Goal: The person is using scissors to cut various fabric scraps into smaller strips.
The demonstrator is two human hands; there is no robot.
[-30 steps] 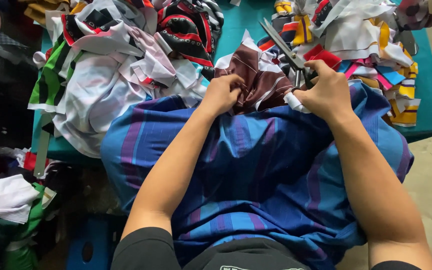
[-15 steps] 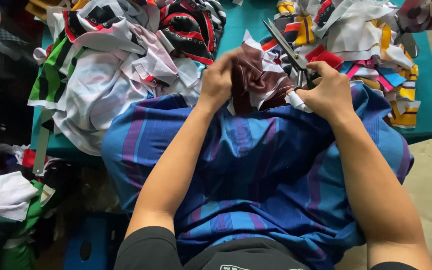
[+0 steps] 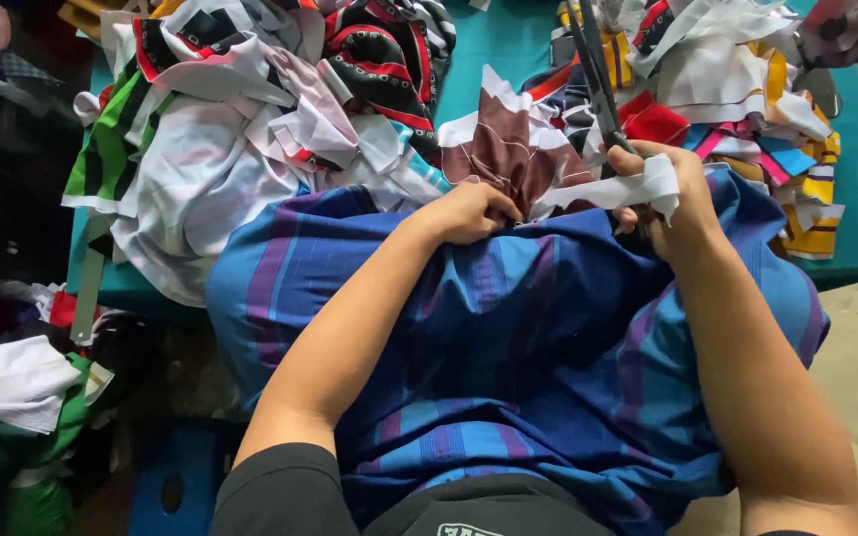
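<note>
My left hand (image 3: 469,210) pinches the near edge of a brown-and-white striped cloth piece (image 3: 508,144) that lies on the blue and purple striped fabric (image 3: 508,337) over my lap. My right hand (image 3: 669,203) grips dark scissors (image 3: 596,74), blades pointing away toward the table, and a white cloth strip (image 3: 613,189) runs across its fingers from the brown piece.
A teal table (image 3: 508,45) holds a heap of white, green, black and red garments (image 3: 250,109) on the left and colourful cut scraps (image 3: 747,89) on the right. More cloth (image 3: 12,397) lies on the floor at left, next to a blue stool (image 3: 176,481).
My left hand had lifted the brown piece and has now dropped back toward my lap. The right hand with the scissors shifted slightly toward me, and the white strip now stretches across its fingers.
</note>
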